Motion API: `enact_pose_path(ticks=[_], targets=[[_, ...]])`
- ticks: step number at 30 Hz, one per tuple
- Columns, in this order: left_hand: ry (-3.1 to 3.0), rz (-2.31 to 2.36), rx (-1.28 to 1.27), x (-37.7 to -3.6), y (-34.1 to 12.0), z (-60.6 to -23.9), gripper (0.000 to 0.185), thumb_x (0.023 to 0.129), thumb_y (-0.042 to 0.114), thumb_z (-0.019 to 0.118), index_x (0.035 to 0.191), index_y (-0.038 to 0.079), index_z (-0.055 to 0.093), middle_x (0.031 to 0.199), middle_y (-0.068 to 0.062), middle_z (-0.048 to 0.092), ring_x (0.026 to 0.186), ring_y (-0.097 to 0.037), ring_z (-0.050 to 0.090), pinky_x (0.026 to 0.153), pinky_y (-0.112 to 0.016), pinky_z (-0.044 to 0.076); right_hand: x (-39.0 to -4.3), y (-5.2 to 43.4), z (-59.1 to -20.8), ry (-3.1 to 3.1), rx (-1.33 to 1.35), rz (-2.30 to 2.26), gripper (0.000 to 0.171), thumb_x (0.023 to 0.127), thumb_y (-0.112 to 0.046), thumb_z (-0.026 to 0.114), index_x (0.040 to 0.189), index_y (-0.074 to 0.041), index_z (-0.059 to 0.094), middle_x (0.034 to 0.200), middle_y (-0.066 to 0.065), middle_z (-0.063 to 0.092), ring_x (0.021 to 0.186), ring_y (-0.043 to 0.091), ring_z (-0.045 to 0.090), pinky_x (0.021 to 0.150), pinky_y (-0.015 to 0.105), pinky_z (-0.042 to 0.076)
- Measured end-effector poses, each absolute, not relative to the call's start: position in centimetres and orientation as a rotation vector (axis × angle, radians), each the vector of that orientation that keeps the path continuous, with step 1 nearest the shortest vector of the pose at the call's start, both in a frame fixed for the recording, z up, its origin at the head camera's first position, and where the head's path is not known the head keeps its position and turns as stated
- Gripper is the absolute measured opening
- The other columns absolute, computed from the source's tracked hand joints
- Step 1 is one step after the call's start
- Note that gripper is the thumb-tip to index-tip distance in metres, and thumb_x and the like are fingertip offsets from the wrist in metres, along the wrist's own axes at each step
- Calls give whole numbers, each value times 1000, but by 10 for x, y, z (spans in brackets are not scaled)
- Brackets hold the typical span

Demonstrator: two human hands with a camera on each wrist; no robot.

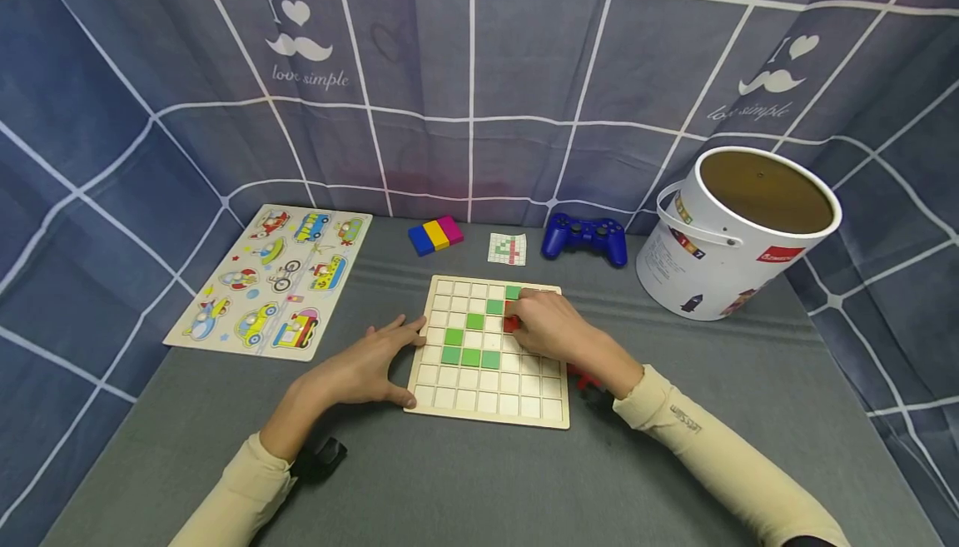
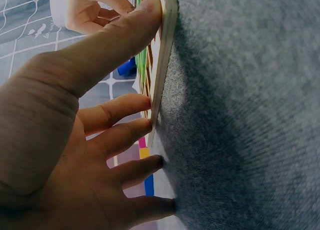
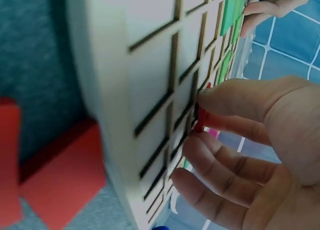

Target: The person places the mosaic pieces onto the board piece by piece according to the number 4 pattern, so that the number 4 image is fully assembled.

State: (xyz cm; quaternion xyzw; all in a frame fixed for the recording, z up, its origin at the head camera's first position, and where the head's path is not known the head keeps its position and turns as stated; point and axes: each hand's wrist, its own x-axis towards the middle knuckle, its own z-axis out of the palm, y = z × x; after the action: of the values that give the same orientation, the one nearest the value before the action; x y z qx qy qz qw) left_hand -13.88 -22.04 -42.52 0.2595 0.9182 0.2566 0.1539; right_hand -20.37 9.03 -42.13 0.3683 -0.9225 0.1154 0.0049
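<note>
Nearest me is grey cloth [image 1: 464, 489], with my beige sleeves [image 1: 730, 443] coming in from both sides. The board [image 1: 466, 400] sits flat on it, right between my hands.

My left hand [image 1: 367, 368] is spread pretty wide, not gripping anything: thumb on the board's near left corner, index and middle fingertips up against its left edge, other two fingertips off the board, down by the cloth. A few loose red tiles [image 3: 62, 175] lie on the cloth just beyond the board's right edge, under my right wrist.

My right hand [image 1: 550, 326] is over the far right part of the board, thumb and fingers nearly closed, pinching a red tile [image 3: 201, 119] at the grid. Can't tell if that tile is fully down in its cell, my fingers cover too much of it. Seven green tiles [image 1: 470, 357] are in the grid, all to the left of that hand or just past it: a row of three, then a diagonal climbing to the far edge.

Past the board there's a small pattern card [image 1: 507, 249], with a blue, yellow and magenta strip [image 1: 436, 236] to its left and a blue controller [image 1: 584, 239] to its right. Picture puzzle [image 1: 310, 301] far left, white bucket [image 1: 674, 280] far right, checked curtain [image 1: 419, 47] behind everything.
</note>
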Motion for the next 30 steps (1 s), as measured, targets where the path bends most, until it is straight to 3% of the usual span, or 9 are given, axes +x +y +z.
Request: enact_pose_path(ticks=[7,17,24,30], targets=[[2635,734,745,-139,-221,-425,80,68,28,94,134,4,57,162,-12,28,148,-42,18,109,-73,16,-204,88,-419,-2876,1161,307,13,80,-6,74,79,-14,64,69,-2,46,60,14,38,49,30,30],[2633,722,747,-139,-220,-424,81,68,29,94,135,4,56,162,-12,28,148,-42,18,110,-72,16,-198,104,-416,-2932,1086,390,18,80,-11,75,97,-12,75,72,-4,50,61,13,42,48,29,35],[2638,718,735,-139,-220,-423,80,68,29,94,134,5,57,162,-11,28,148,-42,18,110,-72,16,-193,140,-413,-2989,976,421,22,82,-13,77,103,-7,74,84,1,62,62,12,47,53,29,41],[2636,720,736,-139,-220,-424,80,68,29,94,134,5,57,162,-11,28,148,-41,18,110,-72,16,-191,170,-411,-3046,886,355,33,80,-17,81,110,-7,74,102,6,70,72,16,55,61,37,49]])
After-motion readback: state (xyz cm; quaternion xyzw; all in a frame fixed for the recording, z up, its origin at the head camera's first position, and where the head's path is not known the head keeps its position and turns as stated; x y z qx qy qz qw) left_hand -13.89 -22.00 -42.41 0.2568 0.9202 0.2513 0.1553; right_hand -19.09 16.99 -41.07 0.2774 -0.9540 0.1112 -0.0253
